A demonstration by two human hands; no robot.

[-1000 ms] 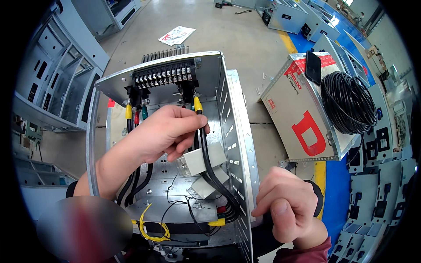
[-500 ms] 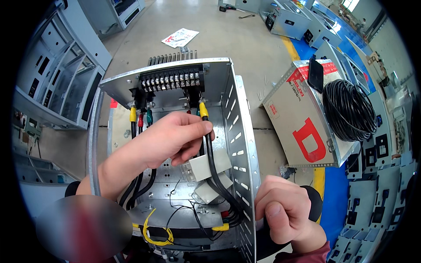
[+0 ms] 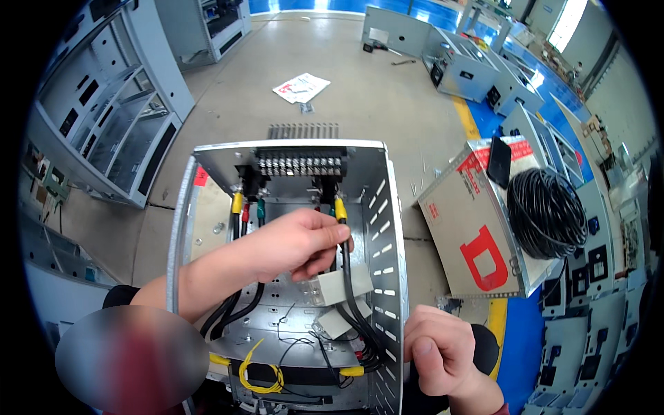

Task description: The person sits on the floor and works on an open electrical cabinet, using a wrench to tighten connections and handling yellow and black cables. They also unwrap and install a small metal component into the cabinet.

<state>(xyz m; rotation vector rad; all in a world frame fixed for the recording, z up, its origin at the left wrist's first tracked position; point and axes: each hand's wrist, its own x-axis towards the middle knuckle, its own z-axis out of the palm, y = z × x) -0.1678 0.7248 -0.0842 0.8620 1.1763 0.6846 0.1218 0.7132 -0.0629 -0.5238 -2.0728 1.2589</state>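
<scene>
Reaching into an open metal enclosure (image 3: 290, 146) from the left, my left hand (image 3: 308, 242) pinches a black cable (image 3: 347, 266) between thumb and fingers, just below its yellow sleeve (image 3: 340, 209). This cable bends down along the enclosure's right inner side. Further left, more black cables carry yellow, red and green sleeves (image 3: 261, 209). A black terminal block (image 3: 301, 163) is fixed to the far wall. My right hand (image 3: 439, 349) is closed beside the outside of the slotted side panel (image 3: 382, 249); its curled fingers hide whatever they may hold.
Thin yellow wire (image 3: 259, 377) and thin black wires lie in the enclosure's near part. To the right stands a large box (image 3: 463, 235) with a phone (image 3: 499, 160) and a black cable coil (image 3: 548, 213) on top. A cabinet frame (image 3: 114, 117) stands left; a printed sheet (image 3: 301, 88) lies ahead.
The view has shifted, so the enclosure appears lower and further right. My left hand keeps its pinch on the cable, and my right hand stays closed by the side panel.
</scene>
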